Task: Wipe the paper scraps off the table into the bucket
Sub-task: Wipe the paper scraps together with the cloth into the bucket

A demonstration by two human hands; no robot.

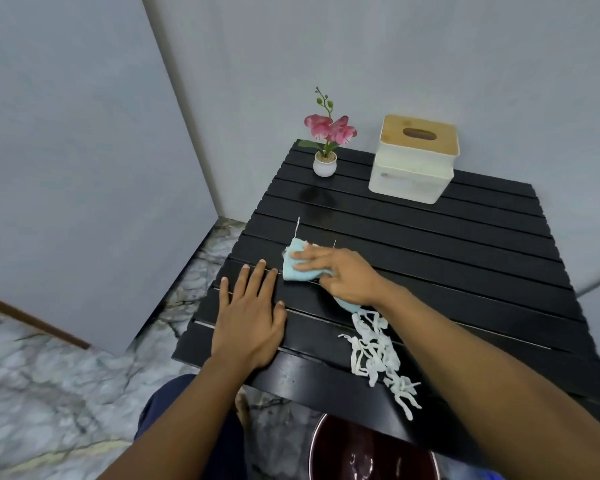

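Observation:
A black slatted table point(465, 258) fills the middle of the view. My right hand point(343, 275) presses a light blue cloth point(297, 266) flat on the table, left of centre. A heap of white paper scraps point(378, 355) lies near the front edge, just under my right forearm. Two thin scraps point(297, 228) lie beyond the cloth. My left hand point(250, 317) rests flat and empty on the table's front left part, fingers spread. A dark red bucket point(371, 452) stands on the floor below the front edge, partly hidden by the table.
A small white pot with pink flowers point(326, 147) stands at the table's far left corner. A white tissue box with a wooden lid point(413, 161) sits at the back. Grey walls close in behind and to the left. The floor is marble point(49, 393).

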